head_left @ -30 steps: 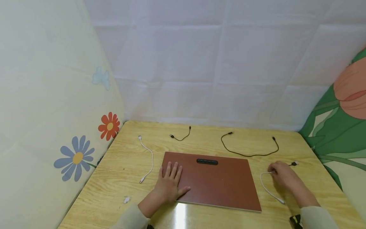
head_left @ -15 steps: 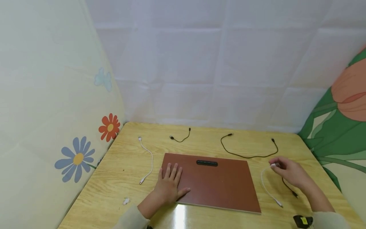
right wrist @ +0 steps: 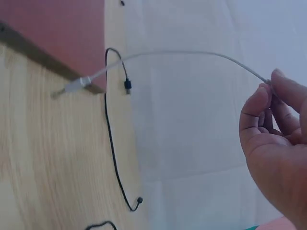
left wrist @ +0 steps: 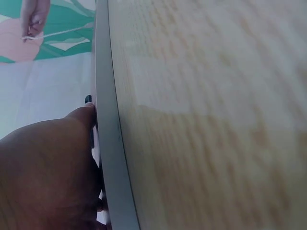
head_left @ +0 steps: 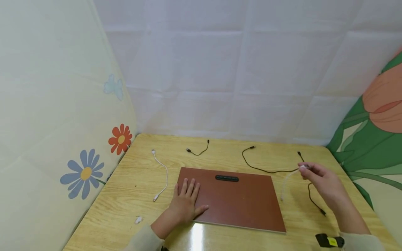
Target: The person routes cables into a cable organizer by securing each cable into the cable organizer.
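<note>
In the head view, my right hand (head_left: 325, 184) is raised at the right and pinches one end of a short white USB cable (right wrist: 182, 51) between thumb and fingertips. The cable arcs away from the fingers, and its other plug (right wrist: 77, 85) hangs near the corner of the reddish-brown board. My left hand (head_left: 183, 205) lies flat with spread fingers on the left part of that board (head_left: 245, 205). A narrow black ridged strip (head_left: 227, 178) sits near the board's far edge. Below the right hand lies a black cable (head_left: 310, 197), partly hidden by it.
Behind the board lie a short black cable (head_left: 201, 153) and a longer black cable (head_left: 267, 171), the latter partly behind the right hand. Another white cable (head_left: 166, 174) lies left of the board. A small white patch (head_left: 138, 219) marks the wooden table (head_left: 110, 209) at front left.
My right hand has lifted the white cable from the table and moved it up and away. The black cable at the right now shows below that hand. My left hand stays put.
</note>
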`<action>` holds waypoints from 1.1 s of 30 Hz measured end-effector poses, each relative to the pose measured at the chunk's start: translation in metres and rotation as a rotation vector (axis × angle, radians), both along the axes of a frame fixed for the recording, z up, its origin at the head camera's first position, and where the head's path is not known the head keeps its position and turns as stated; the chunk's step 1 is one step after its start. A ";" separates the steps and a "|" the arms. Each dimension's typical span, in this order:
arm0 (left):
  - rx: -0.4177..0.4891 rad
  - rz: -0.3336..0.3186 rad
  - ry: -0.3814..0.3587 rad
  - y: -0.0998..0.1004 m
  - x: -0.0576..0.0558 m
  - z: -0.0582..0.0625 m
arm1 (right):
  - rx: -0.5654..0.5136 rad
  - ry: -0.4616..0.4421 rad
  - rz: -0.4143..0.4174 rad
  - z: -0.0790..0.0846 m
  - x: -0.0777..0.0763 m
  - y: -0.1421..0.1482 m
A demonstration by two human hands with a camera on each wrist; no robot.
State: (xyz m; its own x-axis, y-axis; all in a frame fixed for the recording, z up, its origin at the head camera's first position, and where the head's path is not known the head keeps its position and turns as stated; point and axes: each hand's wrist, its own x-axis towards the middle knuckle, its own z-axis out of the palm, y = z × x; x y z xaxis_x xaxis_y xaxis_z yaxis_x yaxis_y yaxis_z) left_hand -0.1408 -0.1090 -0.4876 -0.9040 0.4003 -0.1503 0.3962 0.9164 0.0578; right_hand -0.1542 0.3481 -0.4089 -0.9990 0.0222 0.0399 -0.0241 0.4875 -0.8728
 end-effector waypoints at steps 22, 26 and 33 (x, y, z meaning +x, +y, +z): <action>0.009 0.014 -0.060 0.000 -0.003 0.000 | -0.686 0.247 0.259 0.027 0.003 -0.072; 0.032 0.022 -0.061 0.001 -0.003 0.003 | -0.736 0.294 0.355 0.026 -0.001 -0.083; 0.062 0.026 -0.083 0.001 -0.003 0.006 | -0.615 0.300 0.332 0.031 -0.002 -0.102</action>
